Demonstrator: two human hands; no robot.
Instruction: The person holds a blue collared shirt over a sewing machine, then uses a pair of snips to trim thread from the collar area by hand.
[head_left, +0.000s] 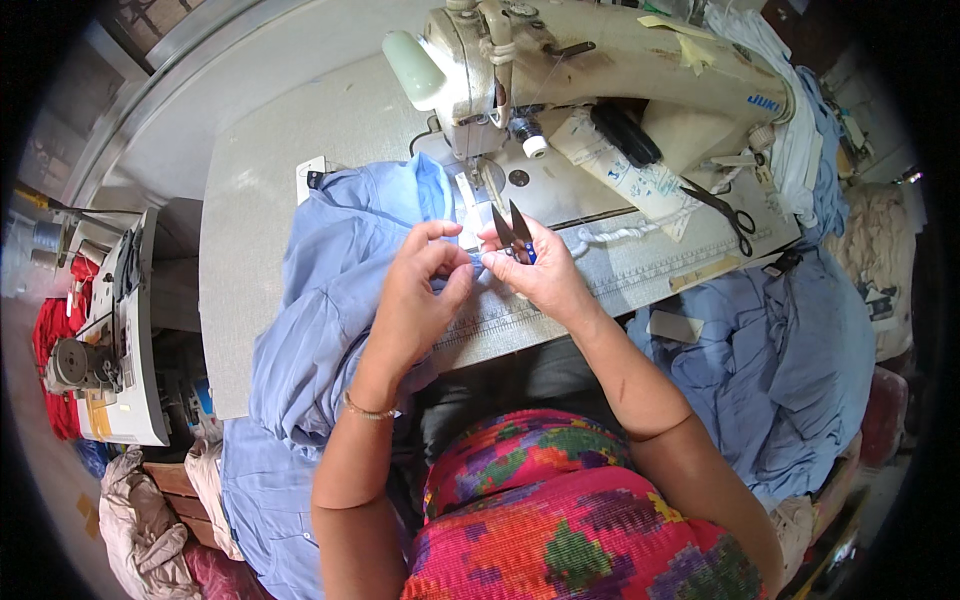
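My right hand (548,275) is closed round a pair of thread snips (513,232), whose two dark blades point up and apart; a bit of blue shows at the handle. Just left of it, my left hand (425,285) has its fingers curled toward the thumb in a pinch; anything between them is too small to make out. Beside and under the left hand, a light blue garment (335,235) lies bunched on the sewing table (255,150) and hangs over its front edge. The needle and presser foot (478,172) of the sewing machine (600,60) stand just beyond my hands.
Black scissors (725,212) and a black oblong object (626,135) lie to the right, by a patterned paper (610,165) and a white cord (620,235). More blue cloth (770,350) is heaped at right. Another machine table (135,350) stands at left.
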